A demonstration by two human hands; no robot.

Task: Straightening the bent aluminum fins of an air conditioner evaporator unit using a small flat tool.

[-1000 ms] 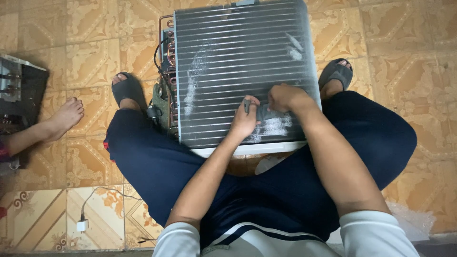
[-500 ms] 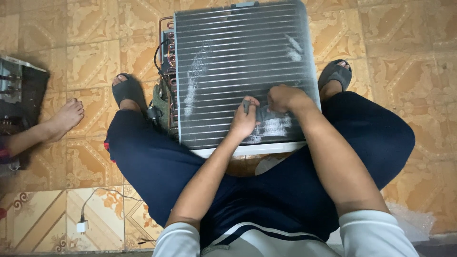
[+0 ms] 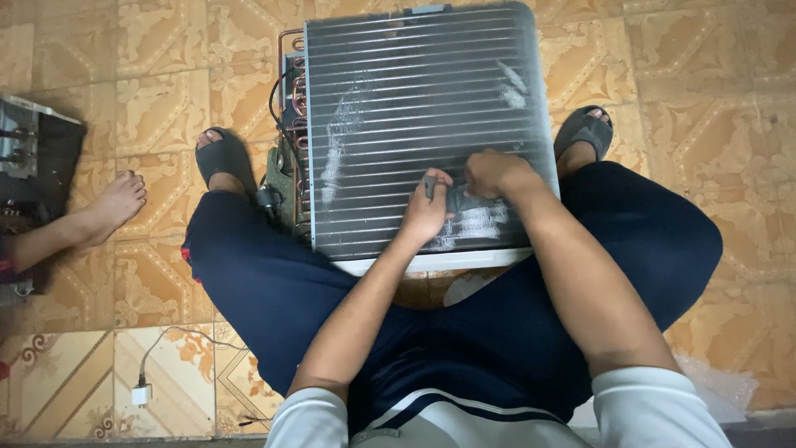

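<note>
A grey finned coil unit (image 3: pixel 414 116) stands on the tiled floor between my knees, its fin face towards me, with pale scuffed patches on the fins. My left hand (image 3: pixel 424 214) rests on the lower part of the fins and grips a small dark tool against them. My right hand (image 3: pixel 495 172) sits just to its right, fingers curled and pressed onto the same patch of fins. Whether the right hand holds anything is hidden. Copper tube bends and black wires (image 3: pixel 288 124) run down the unit's left side.
My feet in dark sandals (image 3: pixel 222 158) (image 3: pixel 583 131) flank the unit. Another person's bare foot (image 3: pixel 112 205) reaches in from the left, beside a dark metal box (image 3: pixel 33 149). A white plug with a cord (image 3: pixel 143 392) lies on the tiles at lower left.
</note>
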